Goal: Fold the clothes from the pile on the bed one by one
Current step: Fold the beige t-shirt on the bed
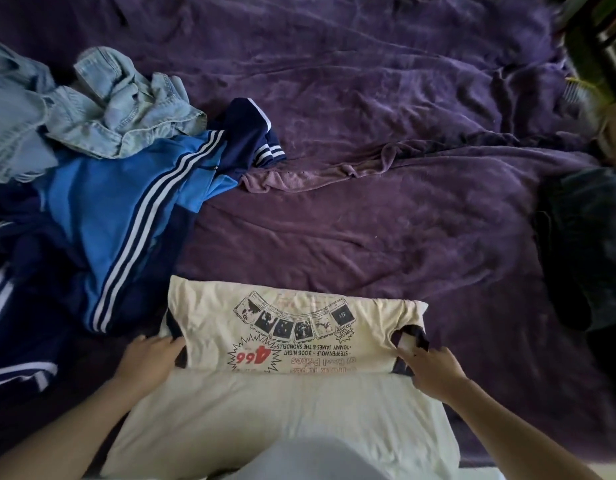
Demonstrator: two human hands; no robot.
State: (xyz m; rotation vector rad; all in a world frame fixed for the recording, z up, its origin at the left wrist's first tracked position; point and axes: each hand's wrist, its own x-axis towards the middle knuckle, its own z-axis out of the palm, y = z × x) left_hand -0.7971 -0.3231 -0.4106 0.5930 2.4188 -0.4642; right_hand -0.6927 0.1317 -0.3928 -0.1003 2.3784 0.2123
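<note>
A cream T-shirt with dark sleeve trim and a black and red print lies on the near part of the purple bed. Its upper part is folded toward me, so the print faces up and reads upside down. My left hand grips the folded edge at the left sleeve. My right hand pinches the folded edge at the right sleeve. To the left, the pile holds a blue and navy striped sports top and a light denim garment.
The purple blanket covers the bed, wrinkled, with a turned-up fold near the middle. A dark garment lies at the right edge. Dark objects stand in the far right corner.
</note>
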